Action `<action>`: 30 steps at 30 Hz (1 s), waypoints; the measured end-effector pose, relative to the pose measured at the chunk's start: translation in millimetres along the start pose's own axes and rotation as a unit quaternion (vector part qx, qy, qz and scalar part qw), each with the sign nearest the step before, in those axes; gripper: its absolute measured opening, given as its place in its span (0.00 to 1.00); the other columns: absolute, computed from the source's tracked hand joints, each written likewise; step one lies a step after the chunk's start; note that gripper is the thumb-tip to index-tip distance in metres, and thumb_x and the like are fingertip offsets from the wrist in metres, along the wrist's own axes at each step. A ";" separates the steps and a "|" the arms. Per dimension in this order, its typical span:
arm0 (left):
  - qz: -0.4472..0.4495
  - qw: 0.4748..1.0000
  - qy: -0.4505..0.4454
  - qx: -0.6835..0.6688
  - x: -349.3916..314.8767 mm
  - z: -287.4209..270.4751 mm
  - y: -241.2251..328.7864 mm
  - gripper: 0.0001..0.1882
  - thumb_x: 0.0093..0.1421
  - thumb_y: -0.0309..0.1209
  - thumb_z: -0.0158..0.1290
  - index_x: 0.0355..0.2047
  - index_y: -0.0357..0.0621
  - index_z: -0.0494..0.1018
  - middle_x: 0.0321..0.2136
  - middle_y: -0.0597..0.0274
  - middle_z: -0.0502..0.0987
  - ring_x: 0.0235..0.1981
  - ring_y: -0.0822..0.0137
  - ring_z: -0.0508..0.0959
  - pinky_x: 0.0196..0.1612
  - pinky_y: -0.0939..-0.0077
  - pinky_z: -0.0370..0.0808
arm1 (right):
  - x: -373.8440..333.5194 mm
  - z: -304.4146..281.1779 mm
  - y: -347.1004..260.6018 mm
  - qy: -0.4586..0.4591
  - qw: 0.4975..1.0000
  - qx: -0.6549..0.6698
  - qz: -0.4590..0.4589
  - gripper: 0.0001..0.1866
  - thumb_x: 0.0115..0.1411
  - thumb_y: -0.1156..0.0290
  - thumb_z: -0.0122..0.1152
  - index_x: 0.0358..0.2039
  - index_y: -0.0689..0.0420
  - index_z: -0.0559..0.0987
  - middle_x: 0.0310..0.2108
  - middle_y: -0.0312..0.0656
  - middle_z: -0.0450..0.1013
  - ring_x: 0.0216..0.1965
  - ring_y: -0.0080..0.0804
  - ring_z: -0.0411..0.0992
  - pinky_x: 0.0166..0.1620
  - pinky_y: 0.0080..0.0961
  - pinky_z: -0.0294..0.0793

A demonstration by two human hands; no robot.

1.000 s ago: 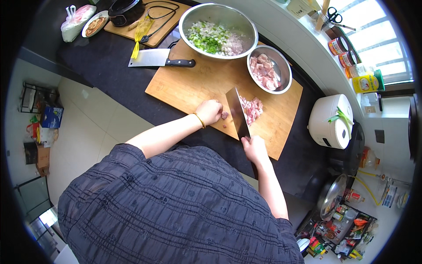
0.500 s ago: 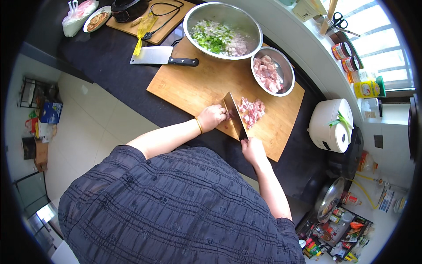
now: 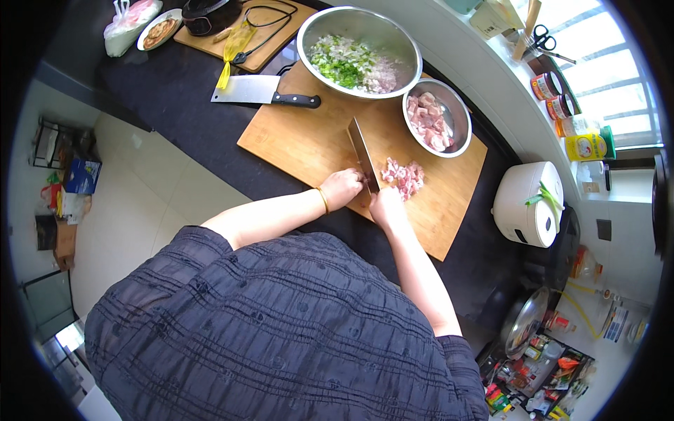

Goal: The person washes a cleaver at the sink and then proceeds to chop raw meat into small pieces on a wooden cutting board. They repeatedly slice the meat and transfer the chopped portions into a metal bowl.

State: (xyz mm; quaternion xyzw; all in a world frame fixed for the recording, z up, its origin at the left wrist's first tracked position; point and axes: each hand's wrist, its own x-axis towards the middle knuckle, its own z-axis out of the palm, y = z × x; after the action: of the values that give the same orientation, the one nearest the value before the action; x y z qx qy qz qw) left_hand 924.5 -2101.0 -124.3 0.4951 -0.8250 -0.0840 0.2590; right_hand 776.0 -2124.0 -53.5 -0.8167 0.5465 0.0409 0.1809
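My right hand (image 3: pixel 388 206) is wrapped around the handle of a cleaver (image 3: pixel 361 151), its blade standing upright on edge over the wooden cutting board (image 3: pixel 295 133). Just left of the blade, my left hand (image 3: pixel 342 189) has its fingers curled on a piece of raw meat, mostly hidden under the fingertips. Right of the blade lies a small pile of diced pink meat (image 3: pixel 404 177). Beyond it, a steel bowl (image 3: pixel 464 126) holds larger raw chunks (image 3: pixel 429 123). A bigger steel bowl (image 3: pixel 411 52) at the far edge contains chopped green onion (image 3: pixel 337 63) and pale minced bits.
A second cleaver (image 3: pixel 246 90) rests at the board's far left corner, handle on the board. Behind it, another board (image 3: pixel 277 42) carries a dark pot (image 3: pixel 209 15) and a black cord. A white rice cooker (image 3: pixel 526 203) with green onion on its lid stands right.
My right hand has moved forward and slightly left, pushing the cleaver farther from me along the board. The left hand remains beside the blade.
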 end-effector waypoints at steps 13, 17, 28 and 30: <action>-0.166 0.970 0.060 -0.165 -5.6 -29.8 7.1 0.08 0.49 0.30 0.55 0.28 0.40 0.74 0.24 0.58 0.73 0.26 0.60 0.75 0.30 0.70 0.72 | -49.6 -20.3 38.4 0.044 0.990 0.134 -0.008 0.18 0.56 0.63 0.52 0.25 0.70 0.76 0.09 0.50 0.68 0.11 0.38 0.70 0.21 0.31 0.70; -0.214 0.929 0.030 -0.302 5.0 -22.9 9.4 0.07 0.50 0.29 0.54 0.27 0.39 0.74 0.23 0.57 0.72 0.25 0.62 0.76 0.29 0.72 0.73 | -54.1 -37.0 27.9 -0.036 0.967 0.225 0.116 0.18 0.57 0.64 0.51 0.23 0.68 0.75 0.07 0.45 0.66 0.08 0.32 0.67 0.17 0.28 0.67; -0.246 0.955 0.053 -0.154 24.6 -10.0 -13.8 0.08 0.46 0.30 0.56 0.26 0.39 0.73 0.25 0.56 0.72 0.29 0.57 0.74 0.34 0.67 0.72 | -59.3 -20.6 37.0 0.003 0.980 0.181 0.083 0.20 0.56 0.63 0.52 0.20 0.69 0.76 0.09 0.49 0.67 0.13 0.37 0.70 0.22 0.31 0.70; -0.264 0.947 0.125 -0.137 18.5 -13.4 -9.4 0.09 0.46 0.31 0.56 0.26 0.40 0.73 0.27 0.56 0.72 0.31 0.57 0.74 0.36 0.67 0.71 | -60.2 -18.8 36.7 0.024 0.984 0.168 0.060 0.23 0.57 0.62 0.51 0.15 0.70 0.75 0.06 0.46 0.66 0.10 0.34 0.69 0.19 0.29 0.69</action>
State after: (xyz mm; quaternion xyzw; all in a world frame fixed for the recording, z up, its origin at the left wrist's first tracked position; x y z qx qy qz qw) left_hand 931.6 -2120.0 -110.2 0.6614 -0.6064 -0.1988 0.3942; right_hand 716.3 -2090.0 -29.2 -0.7413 0.5977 -0.0602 0.2993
